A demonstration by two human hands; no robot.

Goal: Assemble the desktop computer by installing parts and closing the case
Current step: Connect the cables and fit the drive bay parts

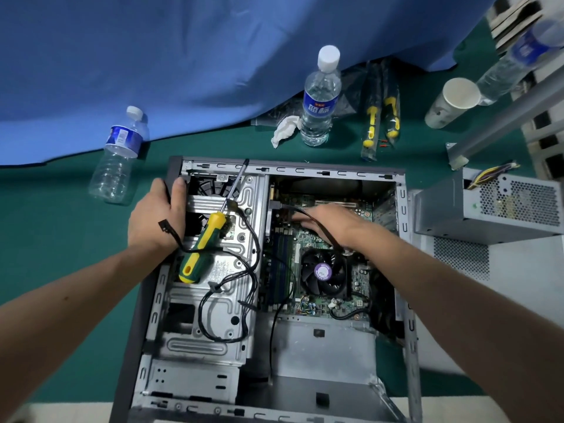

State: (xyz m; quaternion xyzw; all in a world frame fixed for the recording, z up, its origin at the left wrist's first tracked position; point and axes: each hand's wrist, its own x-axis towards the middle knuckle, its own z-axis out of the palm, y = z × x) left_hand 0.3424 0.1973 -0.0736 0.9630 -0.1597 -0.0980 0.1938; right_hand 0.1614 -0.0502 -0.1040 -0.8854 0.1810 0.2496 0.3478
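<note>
Two bare forearms enter from the lower corners and reach into an open computer case [171, 346] lying on its side on a green table surface [61, 239].

Left hand [157, 216] — grips the case's dark front edge near the far left corner, fingers curled over the rim and pressed together; a loose black cable end lies across its wrist.

Right hand [328, 222] — rests palm-down on the motherboard [308, 236] at its far end, fingers extended toward the left and lying close together; whether the fingertips pinch anything cannot be told. A flat black cable [323, 230] crosses over this hand.

CPU cooler fan [323, 273] sits at the board's centre, carrying a round purple sticker whose print is too small to read.

Screwdriver [204, 244], handle yellow and green, lies unheld on the metal drive cage [213, 315], its shaft pointing to the far edge of the case; black wires loop beside it.

Power supply unit [488, 206] — grey, outside the case to the right, coloured wires at its top.

Beyond the case: an upright water bottle [319, 99] with a blue label bearing white Chinese characters, a crumpled tissue [285, 129] touching its base, a second bottle [117, 157] with a blue label, illegible, two packaged yellow-handled screwdrivers [381, 117], and a paper cup [451, 102]. Blue cloth [152, 62] covers the far side.
</note>
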